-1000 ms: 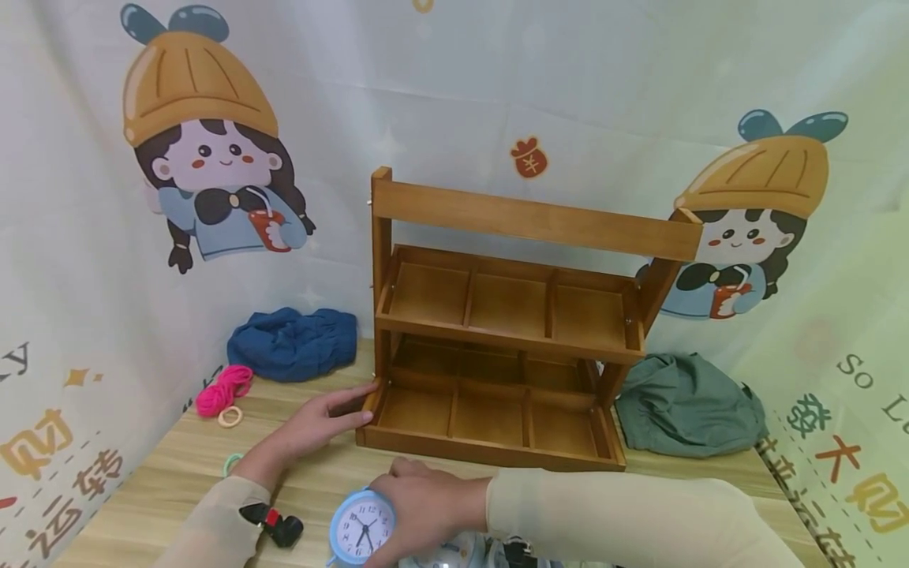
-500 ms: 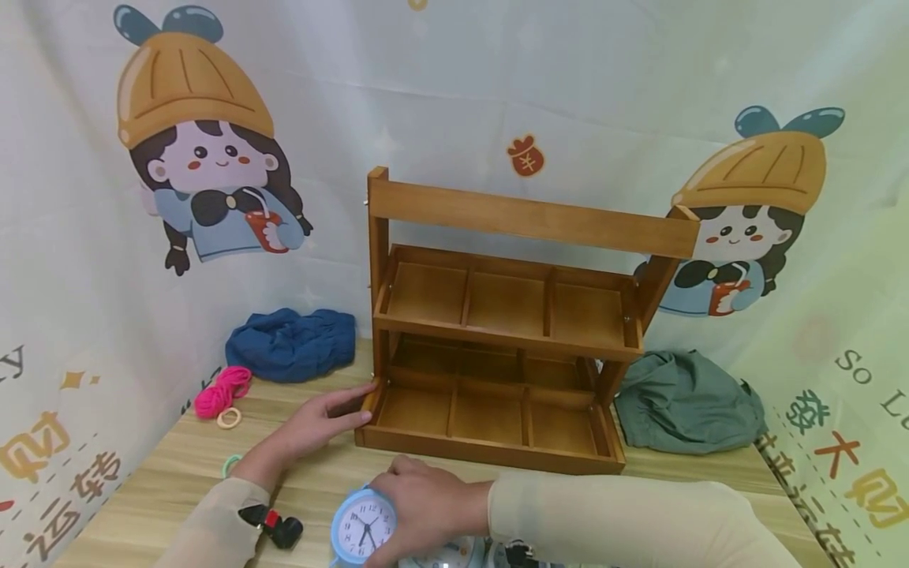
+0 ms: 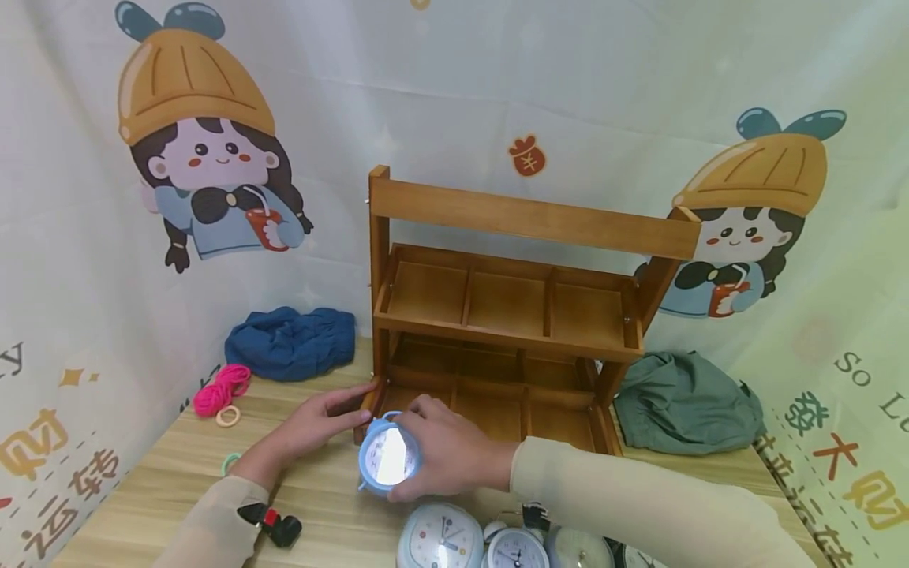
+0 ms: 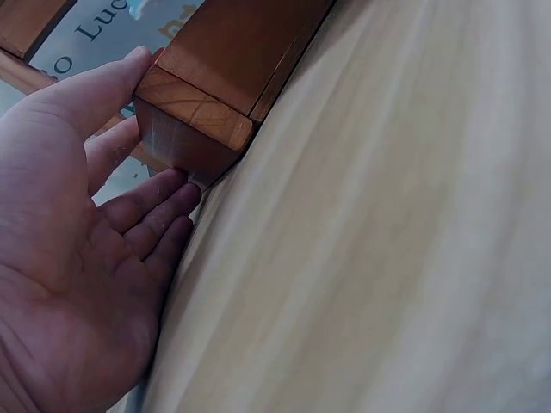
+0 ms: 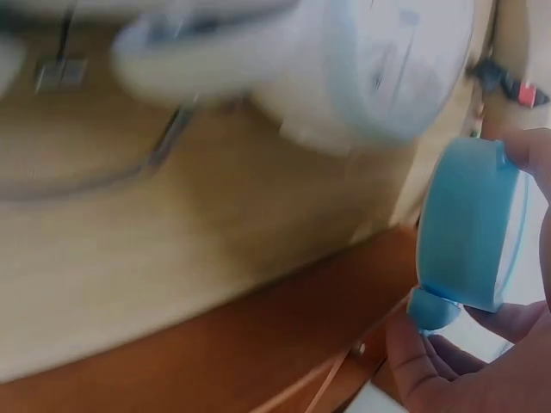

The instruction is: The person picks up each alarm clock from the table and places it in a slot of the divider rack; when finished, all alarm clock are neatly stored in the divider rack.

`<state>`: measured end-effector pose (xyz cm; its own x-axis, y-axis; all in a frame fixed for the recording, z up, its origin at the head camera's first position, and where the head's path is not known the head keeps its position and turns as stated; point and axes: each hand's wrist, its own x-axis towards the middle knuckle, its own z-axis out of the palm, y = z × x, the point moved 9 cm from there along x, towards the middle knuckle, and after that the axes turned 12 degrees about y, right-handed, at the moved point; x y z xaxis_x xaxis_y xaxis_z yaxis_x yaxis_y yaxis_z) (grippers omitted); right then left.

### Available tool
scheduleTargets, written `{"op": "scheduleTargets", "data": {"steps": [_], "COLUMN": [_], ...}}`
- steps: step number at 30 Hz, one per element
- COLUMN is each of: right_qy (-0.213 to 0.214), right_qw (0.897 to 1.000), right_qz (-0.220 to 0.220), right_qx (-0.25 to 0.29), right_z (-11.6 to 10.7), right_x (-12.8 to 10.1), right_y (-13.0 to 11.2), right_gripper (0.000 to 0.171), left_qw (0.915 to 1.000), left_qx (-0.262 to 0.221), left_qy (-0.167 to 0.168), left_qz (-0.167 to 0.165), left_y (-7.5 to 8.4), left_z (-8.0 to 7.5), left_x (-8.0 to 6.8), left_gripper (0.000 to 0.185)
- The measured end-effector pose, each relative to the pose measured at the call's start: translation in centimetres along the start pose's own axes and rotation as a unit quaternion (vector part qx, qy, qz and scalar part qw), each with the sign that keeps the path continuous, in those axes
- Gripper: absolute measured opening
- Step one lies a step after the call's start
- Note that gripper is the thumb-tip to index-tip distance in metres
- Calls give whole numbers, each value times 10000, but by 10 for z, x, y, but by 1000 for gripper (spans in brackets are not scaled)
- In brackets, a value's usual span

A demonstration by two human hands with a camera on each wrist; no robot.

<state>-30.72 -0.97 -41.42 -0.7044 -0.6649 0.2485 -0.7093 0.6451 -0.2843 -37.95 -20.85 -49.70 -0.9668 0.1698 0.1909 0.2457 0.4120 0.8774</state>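
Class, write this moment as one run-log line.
left hand: rests on wooden rack corner | right hand: holds blue alarm clock at lower tray | more clocks on table

A pale fabric backdrop [image 3: 454,87], printed with cartoon girls in orange hats, encloses the light wooden table [image 3: 170,473] on the rear, left and right sides. Lighting is even and bright.
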Motion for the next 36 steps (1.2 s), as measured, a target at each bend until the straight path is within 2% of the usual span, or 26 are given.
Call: {"op": "scheduleTargets", "data": {"steps": [10, 18, 36], "right_qy": [556, 816, 613], "right_qw": [9982, 9945, 9930], "right_qz": [183, 596, 292], "right_qx": [-112, -284, -971], "right_z": [-18, -25, 3], "right_x": [22, 37, 50], "right_y": [39, 67, 82], "right_gripper": [95, 95, 93], "left_qw": [9999, 9997, 9999], "left_qx": [-26, -79, -13], "left_qy": [37, 14, 30], "left_qz": [129, 215, 136], "left_y": [0, 1, 2], "left_z": [2, 4, 1], "left_x": [2, 2, 1], "left_gripper": [61, 60, 61]}}
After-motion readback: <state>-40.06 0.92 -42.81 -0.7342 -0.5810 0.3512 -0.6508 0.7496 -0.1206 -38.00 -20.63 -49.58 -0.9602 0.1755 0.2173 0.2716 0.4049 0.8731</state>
